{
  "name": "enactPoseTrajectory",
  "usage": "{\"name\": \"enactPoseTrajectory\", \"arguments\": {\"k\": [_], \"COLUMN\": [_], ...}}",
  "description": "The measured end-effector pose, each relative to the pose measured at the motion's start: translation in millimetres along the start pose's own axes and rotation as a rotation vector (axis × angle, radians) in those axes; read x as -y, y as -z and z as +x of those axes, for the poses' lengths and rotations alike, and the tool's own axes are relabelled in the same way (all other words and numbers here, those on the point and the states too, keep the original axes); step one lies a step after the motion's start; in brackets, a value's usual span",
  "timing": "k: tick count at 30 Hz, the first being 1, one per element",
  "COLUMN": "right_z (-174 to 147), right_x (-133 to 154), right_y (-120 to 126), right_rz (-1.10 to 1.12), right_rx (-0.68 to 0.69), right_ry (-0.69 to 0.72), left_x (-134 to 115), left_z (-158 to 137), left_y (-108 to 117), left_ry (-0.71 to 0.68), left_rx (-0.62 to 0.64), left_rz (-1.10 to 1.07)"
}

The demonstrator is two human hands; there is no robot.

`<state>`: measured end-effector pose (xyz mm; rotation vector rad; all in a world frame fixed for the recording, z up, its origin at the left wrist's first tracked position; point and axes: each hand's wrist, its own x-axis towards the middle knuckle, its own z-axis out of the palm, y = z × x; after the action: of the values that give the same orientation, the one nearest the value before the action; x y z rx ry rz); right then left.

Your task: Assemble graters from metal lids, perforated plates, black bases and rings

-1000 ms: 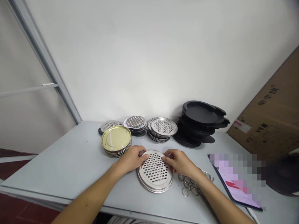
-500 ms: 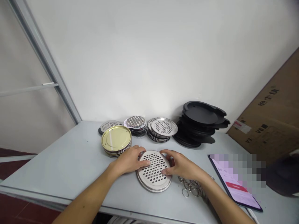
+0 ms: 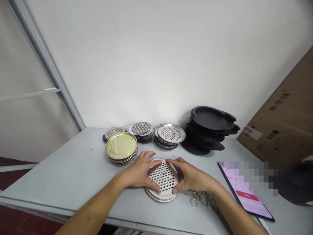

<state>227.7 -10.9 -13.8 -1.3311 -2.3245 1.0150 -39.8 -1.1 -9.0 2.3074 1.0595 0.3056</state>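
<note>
A round metal grater disc (image 3: 164, 178) with rows of slots lies on a silvery round rim or lid (image 3: 162, 199) on the table before me. From the left, my left hand (image 3: 140, 173) rests over it, fingers spread, with thumb and forefinger on the slotted face. My right hand (image 3: 189, 174) curls around the right side, its forefinger at the far edge and its thumb at the near right edge. The fingers cover parts of the disc's sides. Loose metal rings (image 3: 202, 198) lie beside my right wrist, partly hidden by the forearm.
Behind my left hand stands a stack of gold-coloured round lids (image 3: 121, 146). Farther back are a dark-edged grater (image 3: 114, 132), graters (image 3: 141, 128) and slotted discs (image 3: 171, 133). Black trays (image 3: 211, 119) pile up at back right. A tablet (image 3: 246, 192) and a cardboard box (image 3: 276, 130) are rightward.
My left hand has opened wider, its thumb sliding toward the disc's near edge and its fingers rising. The right thumb has also moved nearer me. The disc has shifted slightly right.
</note>
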Motion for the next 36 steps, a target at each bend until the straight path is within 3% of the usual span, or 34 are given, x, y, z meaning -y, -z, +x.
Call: {"name": "enactPoseTrajectory", "arguments": {"k": [36], "right_z": [0.5], "right_x": [6.5], "right_y": [1.2], "right_rz": [0.02], "right_rx": [0.028], "right_ry": [0.005], "left_x": [-0.8], "left_z": [2.9], "left_y": [-2.2], "left_ry": [-0.044], "left_rx": [-0.017], "left_rz": [-0.01]}}
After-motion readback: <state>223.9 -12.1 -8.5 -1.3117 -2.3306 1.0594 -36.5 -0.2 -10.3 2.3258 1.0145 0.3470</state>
